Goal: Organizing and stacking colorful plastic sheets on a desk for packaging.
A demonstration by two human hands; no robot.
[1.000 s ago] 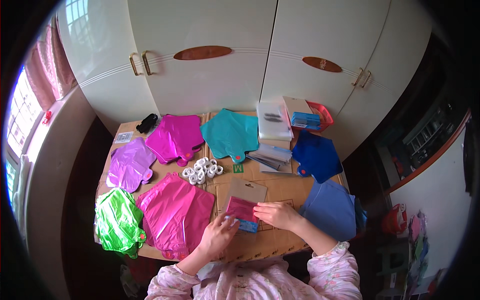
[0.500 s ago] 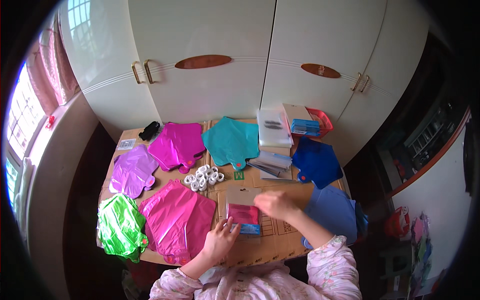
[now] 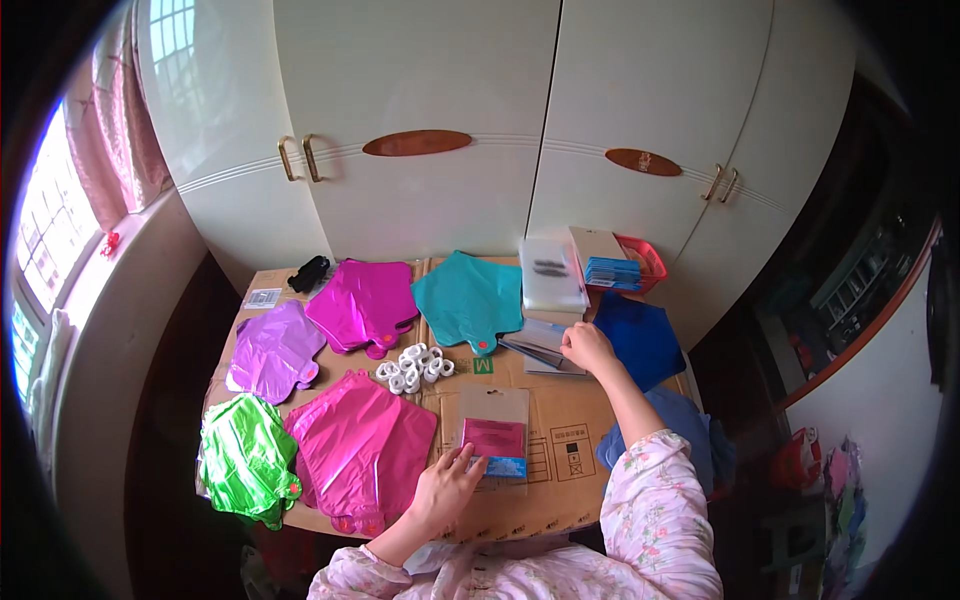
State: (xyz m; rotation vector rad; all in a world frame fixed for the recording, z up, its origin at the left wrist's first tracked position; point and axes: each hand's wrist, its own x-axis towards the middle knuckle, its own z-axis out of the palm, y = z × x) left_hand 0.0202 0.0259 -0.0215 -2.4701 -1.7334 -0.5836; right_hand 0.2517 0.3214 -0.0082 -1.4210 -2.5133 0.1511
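Observation:
A clear flat packet [image 3: 494,400] lies on the cardboard, with a folded dark pink foil piece [image 3: 494,438] and a blue printed strip inside. My left hand [image 3: 447,488] rests on its lower left edge, fingers stretched out. Farther off to the right, my right hand [image 3: 588,347] is closed in a pinch at the right edge of a pile of thin grey cards [image 3: 540,358]. The top card seems held between thumb and forefinger, its edge slightly raised; my fingers partly hide it.
Foil balloons lie flat around: magenta [image 3: 362,305], teal [image 3: 467,300], lilac [image 3: 272,350], green [image 3: 245,460], pink [image 3: 365,450], dark blue [image 3: 640,340] and light blue [image 3: 670,425]. White ribbon rolls [image 3: 413,369] sit mid-table. Behind are clear sleeves [image 3: 552,285] and a red basket [image 3: 652,262].
My right hand has moved away from the packet, forward and right to the card pile. My left hand stays on the packet. The whole view has shifted slightly.

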